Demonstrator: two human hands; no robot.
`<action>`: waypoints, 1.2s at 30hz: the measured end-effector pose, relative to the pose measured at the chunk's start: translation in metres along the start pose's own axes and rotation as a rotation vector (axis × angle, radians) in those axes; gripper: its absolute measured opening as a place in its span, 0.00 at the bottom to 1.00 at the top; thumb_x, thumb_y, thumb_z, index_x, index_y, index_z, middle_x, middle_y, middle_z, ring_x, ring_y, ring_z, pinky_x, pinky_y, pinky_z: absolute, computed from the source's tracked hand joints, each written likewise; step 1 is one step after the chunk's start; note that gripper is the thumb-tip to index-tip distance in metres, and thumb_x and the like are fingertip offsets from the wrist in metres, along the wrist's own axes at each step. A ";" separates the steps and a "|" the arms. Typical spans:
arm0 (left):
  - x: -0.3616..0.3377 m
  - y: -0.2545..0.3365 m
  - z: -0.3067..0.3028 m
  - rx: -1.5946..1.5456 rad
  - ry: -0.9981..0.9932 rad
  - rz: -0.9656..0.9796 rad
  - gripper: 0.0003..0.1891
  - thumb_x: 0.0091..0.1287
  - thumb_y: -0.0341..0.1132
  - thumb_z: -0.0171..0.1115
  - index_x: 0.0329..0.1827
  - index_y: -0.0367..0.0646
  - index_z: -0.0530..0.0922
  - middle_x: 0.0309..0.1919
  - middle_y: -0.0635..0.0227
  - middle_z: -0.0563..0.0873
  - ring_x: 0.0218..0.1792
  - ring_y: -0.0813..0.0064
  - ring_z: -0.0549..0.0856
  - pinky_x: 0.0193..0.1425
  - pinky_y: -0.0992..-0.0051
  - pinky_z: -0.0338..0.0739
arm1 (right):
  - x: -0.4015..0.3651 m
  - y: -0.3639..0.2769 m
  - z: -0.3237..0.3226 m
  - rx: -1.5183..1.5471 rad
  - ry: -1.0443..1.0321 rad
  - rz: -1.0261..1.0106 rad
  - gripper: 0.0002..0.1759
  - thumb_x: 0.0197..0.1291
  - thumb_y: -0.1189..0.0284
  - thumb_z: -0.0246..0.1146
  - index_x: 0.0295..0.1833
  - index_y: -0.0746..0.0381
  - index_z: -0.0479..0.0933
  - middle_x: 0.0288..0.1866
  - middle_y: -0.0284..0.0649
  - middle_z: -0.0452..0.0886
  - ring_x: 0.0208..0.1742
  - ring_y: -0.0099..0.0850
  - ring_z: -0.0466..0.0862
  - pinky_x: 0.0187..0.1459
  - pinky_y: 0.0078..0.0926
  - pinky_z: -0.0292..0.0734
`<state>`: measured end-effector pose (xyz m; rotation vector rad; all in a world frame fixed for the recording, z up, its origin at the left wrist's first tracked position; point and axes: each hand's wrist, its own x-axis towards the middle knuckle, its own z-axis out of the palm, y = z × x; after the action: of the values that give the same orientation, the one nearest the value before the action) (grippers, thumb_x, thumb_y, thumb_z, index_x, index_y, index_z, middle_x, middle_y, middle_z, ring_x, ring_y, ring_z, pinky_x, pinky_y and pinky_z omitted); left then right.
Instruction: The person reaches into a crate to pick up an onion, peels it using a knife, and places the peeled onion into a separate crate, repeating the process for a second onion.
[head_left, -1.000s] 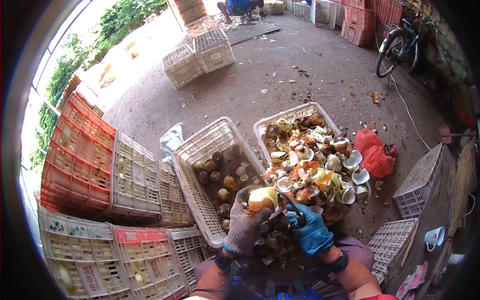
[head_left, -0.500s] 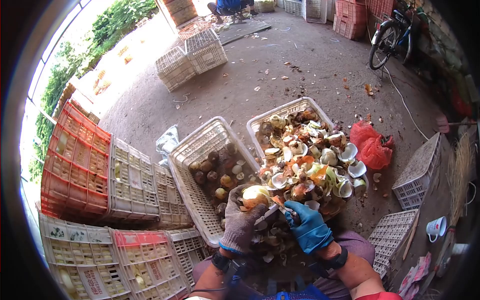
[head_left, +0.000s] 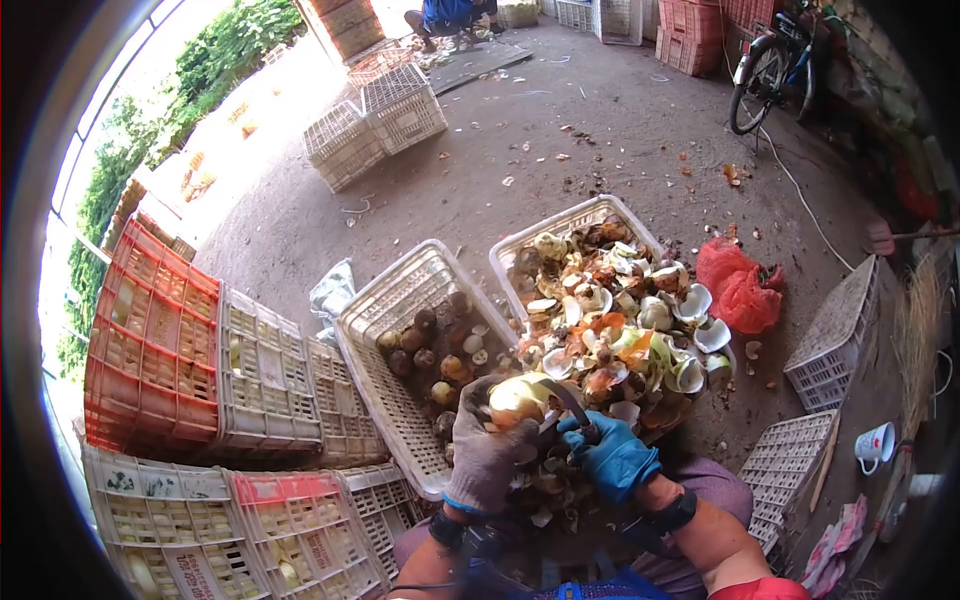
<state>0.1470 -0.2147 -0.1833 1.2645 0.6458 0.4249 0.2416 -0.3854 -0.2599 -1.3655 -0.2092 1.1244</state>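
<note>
While left hand (head_left: 484,455) grips one onion (head_left: 518,400), right hand (head_left: 615,458) clenches one curved knife (head_left: 574,403), two crates (head_left: 402,286) just beyond

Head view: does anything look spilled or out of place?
The peelings are heaped high enough to hide much of their crate's rim, and loose scraps lie scattered on the ground beyond, so the crate looks overfilled and perhaps partly spilled.

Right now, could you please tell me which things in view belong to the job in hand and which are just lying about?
Likely part of the job: held onion, curved tool, basket of onions, heap of peelings.
Apparently just about: red net bag, mug, bicycle.
</note>
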 end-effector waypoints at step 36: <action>-0.007 -0.029 0.005 -0.570 -0.352 -0.315 0.36 0.71 0.39 0.72 0.77 0.33 0.68 0.67 0.53 0.82 0.64 0.60 0.87 0.71 0.62 0.85 | -0.014 -0.067 -0.009 -0.392 0.549 -0.544 0.08 0.72 0.73 0.68 0.51 0.64 0.87 0.38 0.35 0.87 0.37 0.22 0.83 0.42 0.29 0.81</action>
<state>0.1432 -0.2303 -0.2090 0.6549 0.3734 0.1021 0.2751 -0.3887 -0.2001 -1.7699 -0.3830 0.2387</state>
